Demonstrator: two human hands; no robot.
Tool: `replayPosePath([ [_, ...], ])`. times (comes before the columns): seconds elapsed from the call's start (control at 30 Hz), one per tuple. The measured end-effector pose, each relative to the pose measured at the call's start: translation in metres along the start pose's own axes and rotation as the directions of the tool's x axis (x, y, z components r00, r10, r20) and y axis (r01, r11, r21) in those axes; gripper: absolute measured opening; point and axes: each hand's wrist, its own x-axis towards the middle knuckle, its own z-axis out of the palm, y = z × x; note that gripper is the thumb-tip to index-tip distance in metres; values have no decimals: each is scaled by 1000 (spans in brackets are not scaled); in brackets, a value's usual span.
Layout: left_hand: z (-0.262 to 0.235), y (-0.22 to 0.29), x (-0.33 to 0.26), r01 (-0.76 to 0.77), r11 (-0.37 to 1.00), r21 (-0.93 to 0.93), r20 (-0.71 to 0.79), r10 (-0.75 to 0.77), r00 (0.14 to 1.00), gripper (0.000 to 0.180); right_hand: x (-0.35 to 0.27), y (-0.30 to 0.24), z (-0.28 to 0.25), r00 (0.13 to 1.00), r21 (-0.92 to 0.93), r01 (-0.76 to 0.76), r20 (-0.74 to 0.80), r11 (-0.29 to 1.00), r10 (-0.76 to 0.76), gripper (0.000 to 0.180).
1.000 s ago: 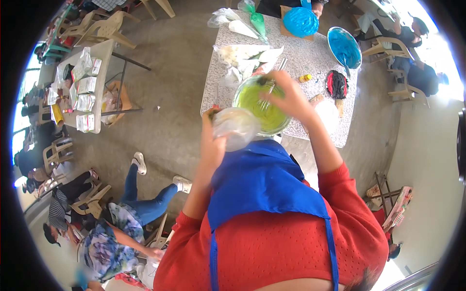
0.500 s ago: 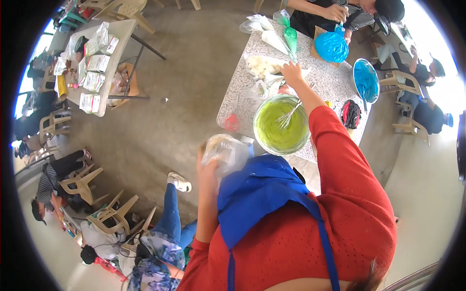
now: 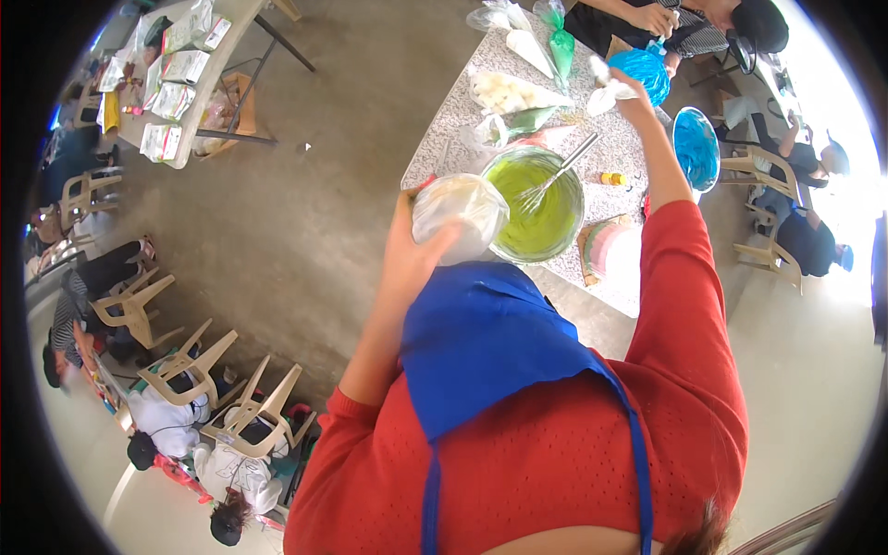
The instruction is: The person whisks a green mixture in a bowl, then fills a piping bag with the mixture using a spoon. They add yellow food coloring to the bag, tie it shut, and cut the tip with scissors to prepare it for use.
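Note:
My left hand [image 3: 413, 248] is wrapped round a rounded tub covered in clear plastic [image 3: 462, 205], tilted just left of the mixing bowl [image 3: 574, 239]. Green icing fills that bowl, and a wire whisk [image 3: 575, 155] leans in it with its handle toward the far right. Reaching over the table's far side, my right hand [image 3: 636, 104] is closed on a crumpled white piece [image 3: 610, 94], either thin plastic or cloth. It is close to a blue-iced cake [image 3: 642, 76] at which a co-worker's hand [image 3: 657, 18] holds a tool.
Piping bags of white [image 3: 529, 67] and green icing [image 3: 561, 46] lie on the speckled table [image 3: 448, 139]. A filled clear bag [image 3: 504, 92] is nearer. To the right are a blue icing bowl [image 3: 695, 153], a small yellow bottle [image 3: 612, 178] and a pink-and-white cake [image 3: 610, 248].
My right hand has moved right and farther away from the piping bags and now has the white piece. My left hand has raised the tub toward the mixing bowl. The whisk has shifted.

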Motion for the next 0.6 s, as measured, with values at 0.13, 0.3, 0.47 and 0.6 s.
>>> replayPosePath([
  [0.13, 16, 17, -4, 28, 986, -167, 100, -11, 995, 66, -11, -26, -68, 977, -12, -185, -110, 983, 182, 23],
  [0.3, 28, 21, -7, 78, 984, -160, 227, -41, 973, 65, -78, -102, -129, 885, 865, 112, -311, 489, 347, 34],
  [0.47, 43, 31, -8, 182, 982, -53, 361, -151, 920, 60, -127, -181, -149, 928, 913, 339, -287, -225, 236, 42],
  [0.6, 57, 40, -9, 184, 982, -45, 405, -150, 902, 59, -151, -192, -137, 886, 877, 352, -200, -327, 417, 26],
])
